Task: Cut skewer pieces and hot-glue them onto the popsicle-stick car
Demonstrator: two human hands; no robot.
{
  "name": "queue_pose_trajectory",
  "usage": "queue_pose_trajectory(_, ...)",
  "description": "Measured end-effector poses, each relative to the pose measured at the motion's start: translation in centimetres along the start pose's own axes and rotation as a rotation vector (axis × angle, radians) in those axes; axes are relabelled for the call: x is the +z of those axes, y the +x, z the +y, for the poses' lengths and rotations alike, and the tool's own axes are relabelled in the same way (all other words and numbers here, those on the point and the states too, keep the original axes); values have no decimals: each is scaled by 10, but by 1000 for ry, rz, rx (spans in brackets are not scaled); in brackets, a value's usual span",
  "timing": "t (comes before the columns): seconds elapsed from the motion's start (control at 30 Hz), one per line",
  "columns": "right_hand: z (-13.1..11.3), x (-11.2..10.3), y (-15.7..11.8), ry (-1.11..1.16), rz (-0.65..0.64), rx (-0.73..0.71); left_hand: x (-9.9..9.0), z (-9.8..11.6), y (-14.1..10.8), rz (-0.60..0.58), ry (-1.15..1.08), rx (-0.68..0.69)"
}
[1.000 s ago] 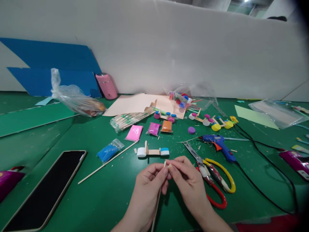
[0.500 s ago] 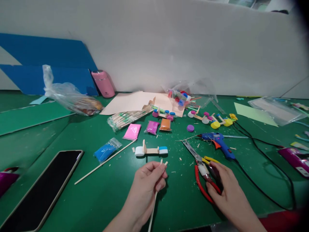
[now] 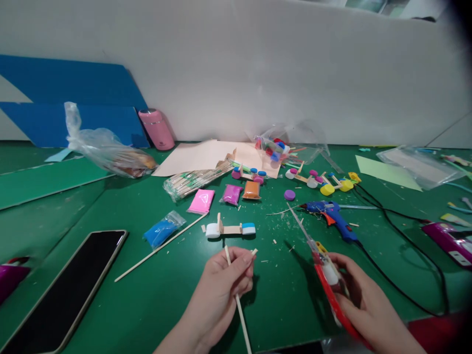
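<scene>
My left hand [image 3: 219, 295] is closed around a thin wooden stick [image 3: 242, 322], which runs down toward the front edge of the table. The pale tip of a short stick piece [image 3: 254, 251] pokes out between thumb and forefinger. In my right hand [image 3: 368, 300] are long-nose pliers [image 3: 326, 278] with red handles and a yellow part, lifted and pointing away from me. Just beyond my left hand lies a small wooden axle piece [image 3: 232, 229] with white and blue bottle-cap wheels and an upright bit of wood.
A blue glue gun [image 3: 332, 214] with its cable lies right, near a purple cap [image 3: 289, 195]. Behind are clay packets [image 3: 251, 190], small cap-wheeled models [image 3: 249, 174] and bundled sticks [image 3: 201, 180]. Left are a phone [image 3: 70, 290], another stick [image 3: 158, 249] and a blue packet [image 3: 164, 229].
My right hand has raised the pliers off the table and turned them more upright. In my left hand the long stick has shifted, its upper end now showing further left above the thumb.
</scene>
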State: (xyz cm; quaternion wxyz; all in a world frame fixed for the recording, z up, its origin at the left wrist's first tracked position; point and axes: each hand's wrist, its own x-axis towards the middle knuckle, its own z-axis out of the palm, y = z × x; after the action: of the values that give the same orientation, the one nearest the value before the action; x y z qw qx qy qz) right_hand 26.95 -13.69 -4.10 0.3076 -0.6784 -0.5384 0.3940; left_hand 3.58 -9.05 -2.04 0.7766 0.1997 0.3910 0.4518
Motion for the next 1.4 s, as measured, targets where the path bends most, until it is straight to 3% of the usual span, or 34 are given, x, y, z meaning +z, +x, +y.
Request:
queue_pose_trajectory(0.17, -34, 15, -12, 123, -190, 51, 1, 3, -2, -59, 7, -10)
queue_pose_trajectory(0.3, -47, 20, -13, -18, -202, -99, -1, 8, -7, -82, 24, -16)
queue_pose_trajectory(0.43, -48, 20, -13, -121, -217, -203, -5, 10, -8, -117, 47, -1)
queue_pose_trajectory(0.67, -44, 20, -13, -244, -287, -220, -10, 9, -7, -112, 109, 34)
queue_pose_trajectory(1.03, -44, 22, -9, -97, -250, -269, -15, 10, -7, -113, 232, 60)
queue_pose_trajectory(1.13, -43, 24, -9, -99, -255, -234, -16, 9, -7, -139, 264, 67)
queue_pose_trajectory(1.4, -44, 31, -8, -264, -475, -41, -17, 8, -7, -178, 292, 58)
